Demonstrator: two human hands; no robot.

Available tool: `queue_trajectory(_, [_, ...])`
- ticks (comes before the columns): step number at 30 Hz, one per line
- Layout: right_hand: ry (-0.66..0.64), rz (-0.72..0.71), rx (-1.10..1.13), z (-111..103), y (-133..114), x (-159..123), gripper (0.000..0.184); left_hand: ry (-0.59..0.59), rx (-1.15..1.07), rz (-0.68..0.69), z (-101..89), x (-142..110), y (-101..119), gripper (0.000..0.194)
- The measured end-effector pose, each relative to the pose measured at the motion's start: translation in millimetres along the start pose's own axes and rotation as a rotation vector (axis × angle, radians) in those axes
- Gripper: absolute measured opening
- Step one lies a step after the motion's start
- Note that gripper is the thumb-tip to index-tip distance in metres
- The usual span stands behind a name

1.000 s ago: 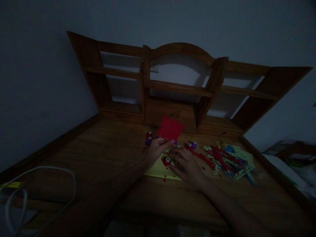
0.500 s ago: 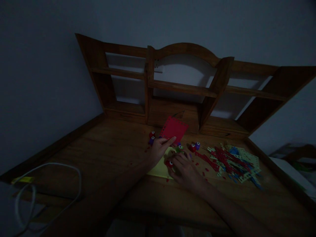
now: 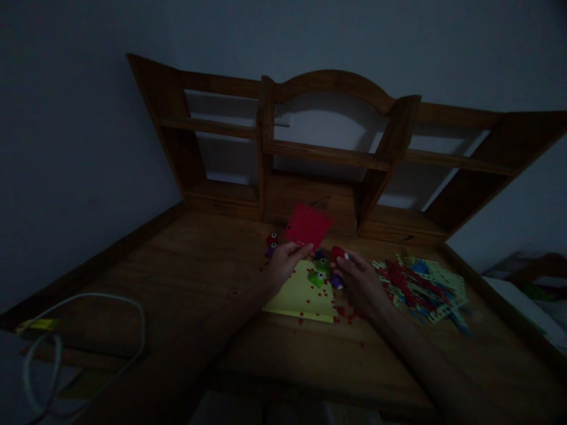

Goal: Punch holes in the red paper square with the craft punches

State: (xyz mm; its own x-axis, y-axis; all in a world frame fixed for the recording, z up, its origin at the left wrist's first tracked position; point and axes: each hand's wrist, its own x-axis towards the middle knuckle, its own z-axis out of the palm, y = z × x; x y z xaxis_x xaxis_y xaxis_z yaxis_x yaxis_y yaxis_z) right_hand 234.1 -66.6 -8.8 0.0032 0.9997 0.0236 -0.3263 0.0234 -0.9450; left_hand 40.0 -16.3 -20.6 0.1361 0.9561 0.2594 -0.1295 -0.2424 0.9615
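Observation:
My left hand point(image 3: 283, 265) pinches the lower edge of a red sheet of paper point(image 3: 309, 225), which has a row of small holes along its edges. My right hand point(image 3: 363, 280) is closed round a small red craft punch point(image 3: 339, 254), to the right of the red sheet and apart from it. Between the hands, a green craft punch point(image 3: 317, 278) with a white eye lies on a yellow sheet point(image 3: 301, 300). A second green punch point(image 3: 322, 264) sits just behind it. A purple punch point(image 3: 336, 281) is close to my right fingers. Red punched bits are strewn over the yellow sheet.
Red point(image 3: 271, 238) and purple punches point(image 3: 271, 250) stand left of the red sheet. A heap of punched paper strips point(image 3: 420, 289) covers the right side of the desk. A wooden shelf unit point(image 3: 325, 154) rises behind. A white cable point(image 3: 142, 319) loops at the left.
My right hand has moved up and right from over the yellow sheet, uncovering the front green punch and red bits. My left hand, still holding the red sheet, has shifted only slightly.

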Motion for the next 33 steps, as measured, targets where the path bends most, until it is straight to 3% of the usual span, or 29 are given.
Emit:
queue_trajectory(7, [-0.126,0.042,0.059,-0.1,3.6,-3.6,0.04,-0.044,-0.013,-0.017,2.8,-0.8,-1.6,0.034])
queue_trajectory(13, [-0.13,0.043,0.067,2.6,1.2,-4.2,0.027,-0.073,-0.112,-0.091,8.4,-5.3,8.2,0.034])
queue_trajectory(16, [-0.11,0.024,0.031,4.5,3.1,-4.2,0.032,-0.098,-0.118,-0.114,11.0,-7.7,14.1,0.034])
queue_trajectory(24, [-0.099,-0.005,0.001,8.4,1.2,-7.7,0.033,-0.161,-0.017,-0.081,9.5,-9.6,17.7,0.036])
queue_trajectory(33, [-0.124,0.01,-0.039,10.7,-2.2,-10.6,0.034,-0.096,0.054,-0.009,4.9,-5.5,6.3,0.036])
